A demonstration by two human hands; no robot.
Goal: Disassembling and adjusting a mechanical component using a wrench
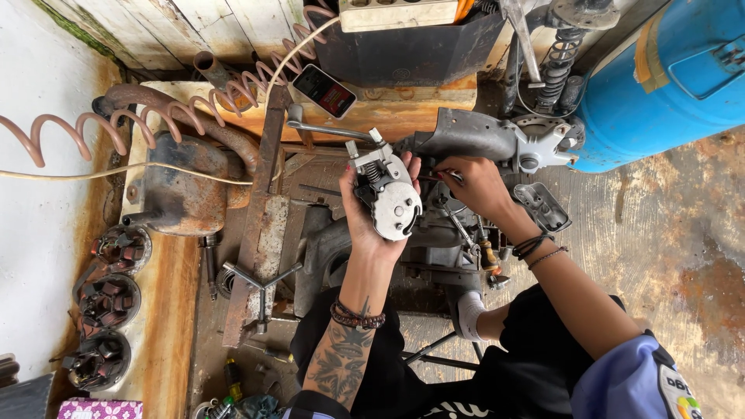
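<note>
Both hands engaged: left hand (pixel 371 203) closed round grey brake assembly (pixel 386 194), right hand (pixel 475 185) pinching a small part, unidentifiable, at engine casing (pixel 473 140); keep assembly steady.

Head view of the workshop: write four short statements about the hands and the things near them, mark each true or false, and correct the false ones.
1. The left hand holds a silver metal mechanism. True.
2. The right hand rests on the blue drum. False: it is at the grey engine casing.
3. A phone lies on the orange surface. True.
4. The coiled hose is blue. False: it is pinkish-brown.
</note>
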